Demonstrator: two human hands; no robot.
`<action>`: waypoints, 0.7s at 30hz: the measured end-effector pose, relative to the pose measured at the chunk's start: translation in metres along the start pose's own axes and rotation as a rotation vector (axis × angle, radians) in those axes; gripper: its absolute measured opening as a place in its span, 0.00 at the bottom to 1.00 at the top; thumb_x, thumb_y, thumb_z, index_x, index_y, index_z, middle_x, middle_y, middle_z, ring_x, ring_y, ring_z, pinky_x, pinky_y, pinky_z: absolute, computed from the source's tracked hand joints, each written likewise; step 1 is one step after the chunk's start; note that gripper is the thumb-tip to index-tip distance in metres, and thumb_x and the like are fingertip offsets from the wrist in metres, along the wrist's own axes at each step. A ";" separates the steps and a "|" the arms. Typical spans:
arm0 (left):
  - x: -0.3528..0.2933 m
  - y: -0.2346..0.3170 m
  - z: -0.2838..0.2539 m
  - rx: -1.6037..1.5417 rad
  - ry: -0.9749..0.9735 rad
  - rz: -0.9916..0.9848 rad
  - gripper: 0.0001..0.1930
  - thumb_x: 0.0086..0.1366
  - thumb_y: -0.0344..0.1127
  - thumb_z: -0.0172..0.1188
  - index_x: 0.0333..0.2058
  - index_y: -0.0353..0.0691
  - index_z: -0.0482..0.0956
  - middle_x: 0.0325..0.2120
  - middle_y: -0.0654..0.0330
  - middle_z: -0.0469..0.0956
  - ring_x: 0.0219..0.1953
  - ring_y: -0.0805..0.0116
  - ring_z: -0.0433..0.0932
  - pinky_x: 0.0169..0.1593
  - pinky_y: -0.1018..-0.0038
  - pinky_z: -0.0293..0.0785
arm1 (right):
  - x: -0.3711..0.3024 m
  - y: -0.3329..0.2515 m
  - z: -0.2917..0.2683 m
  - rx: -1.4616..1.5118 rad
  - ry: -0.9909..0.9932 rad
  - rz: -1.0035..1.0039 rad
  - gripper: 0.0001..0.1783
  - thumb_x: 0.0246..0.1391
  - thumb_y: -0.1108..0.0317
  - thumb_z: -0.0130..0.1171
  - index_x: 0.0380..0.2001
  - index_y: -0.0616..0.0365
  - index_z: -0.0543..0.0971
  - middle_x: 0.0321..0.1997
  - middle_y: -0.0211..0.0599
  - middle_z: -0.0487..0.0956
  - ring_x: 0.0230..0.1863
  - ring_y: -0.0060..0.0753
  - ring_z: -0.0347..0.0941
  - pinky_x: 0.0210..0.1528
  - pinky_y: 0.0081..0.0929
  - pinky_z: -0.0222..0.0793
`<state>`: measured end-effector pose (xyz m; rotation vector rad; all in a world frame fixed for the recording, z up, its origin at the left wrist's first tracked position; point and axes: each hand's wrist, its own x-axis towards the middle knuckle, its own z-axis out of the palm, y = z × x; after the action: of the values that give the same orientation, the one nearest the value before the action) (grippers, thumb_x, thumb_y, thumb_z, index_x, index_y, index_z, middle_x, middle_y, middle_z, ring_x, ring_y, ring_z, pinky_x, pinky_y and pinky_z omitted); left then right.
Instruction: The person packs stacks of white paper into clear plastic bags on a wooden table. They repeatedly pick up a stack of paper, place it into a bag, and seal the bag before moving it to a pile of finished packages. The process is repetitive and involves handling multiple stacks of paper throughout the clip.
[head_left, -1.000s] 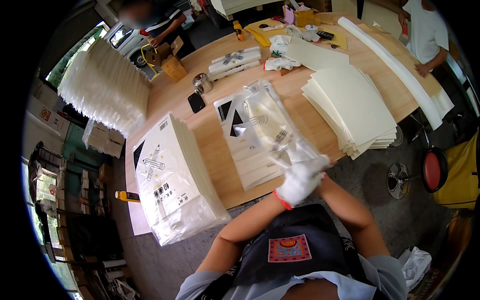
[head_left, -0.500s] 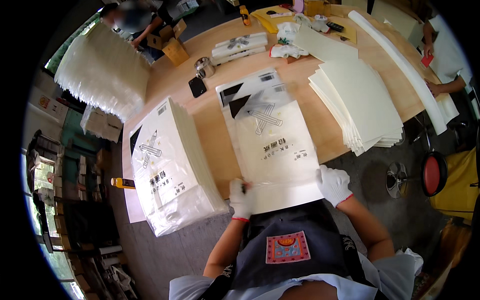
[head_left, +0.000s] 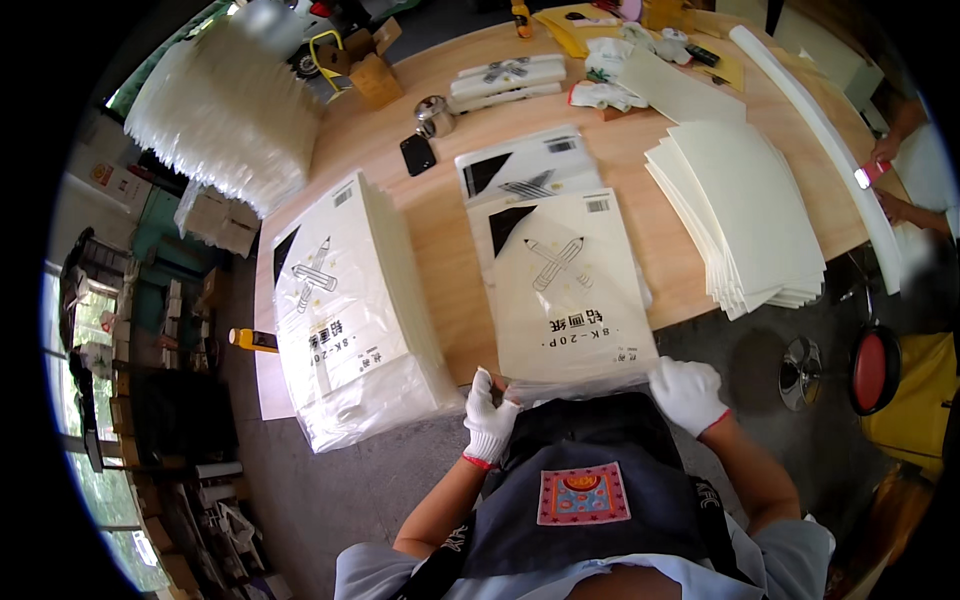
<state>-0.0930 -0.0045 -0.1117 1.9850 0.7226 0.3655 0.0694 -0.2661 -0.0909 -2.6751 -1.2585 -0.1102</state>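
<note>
Packet point(head_left: 570, 300) bottom edge between gloved hands

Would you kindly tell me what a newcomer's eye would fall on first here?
Two white-gloved hands, left and right, pinch the near end of a clear plastic pack of white paper on the round wooden table. A taller stack of such packs sits to its left, and fanned white sheets to its right.

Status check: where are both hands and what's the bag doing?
Left hand and right hand gloved, pinching near edge of clear printed bag. Bag flat on table. Tall bag stack left, apart.
</note>
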 end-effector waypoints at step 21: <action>0.007 0.083 -0.127 -0.037 0.452 0.448 0.06 0.55 0.21 0.53 0.31 0.38 0.71 0.19 0.64 0.66 0.19 0.75 0.64 0.22 0.76 0.63 | 0.116 -0.094 0.077 1.979 -0.784 0.321 0.22 0.60 0.55 0.53 0.51 0.60 0.72 0.38 0.30 0.77 0.32 0.19 0.70 0.32 0.20 0.71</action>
<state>-0.1260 0.0566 0.0233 2.0401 0.5273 1.1115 0.0703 -0.1051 -0.1373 -0.9593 -0.3244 1.4268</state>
